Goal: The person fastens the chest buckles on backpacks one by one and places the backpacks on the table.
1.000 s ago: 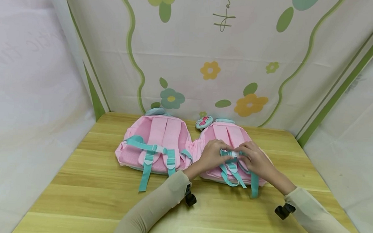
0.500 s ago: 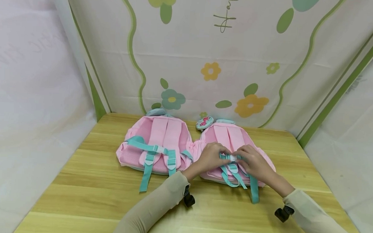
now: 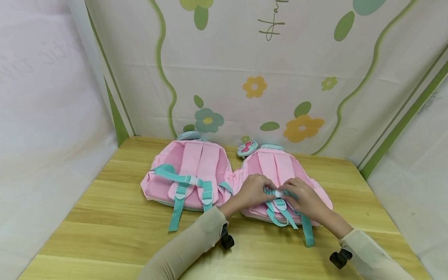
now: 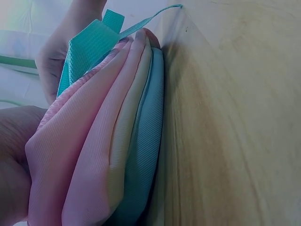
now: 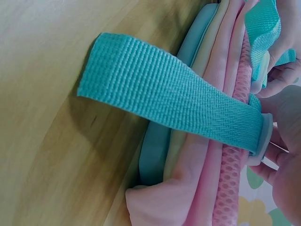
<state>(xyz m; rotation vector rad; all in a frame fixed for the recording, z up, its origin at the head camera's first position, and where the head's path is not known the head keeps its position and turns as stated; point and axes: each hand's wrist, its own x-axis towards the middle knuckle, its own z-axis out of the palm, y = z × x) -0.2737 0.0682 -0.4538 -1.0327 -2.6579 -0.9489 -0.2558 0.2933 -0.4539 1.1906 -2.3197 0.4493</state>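
Two small pink backpacks lie on the table with their shoulder straps facing up. Over the right backpack, both hands meet at a white buckle on its teal chest strap. My left hand pinches the buckle's left side between thumb and fingers. From the other side, my right hand pinches its right side, fingertips close to the left hand's. A loose teal strap end hangs over the bag's edge in the right wrist view. The left backpack has its white chest buckle joined across the shoulder straps.
A round teal and pink charm sits at the right backpack's top corner. The wooden table ends at a flower-printed cloth wall behind the bags, and cloth also rises on both sides.
Both hands have moved slightly down and left with the buckle, closer to the bag. The loose teal strap end on the right hangs a little lower. The left backpack stays put.
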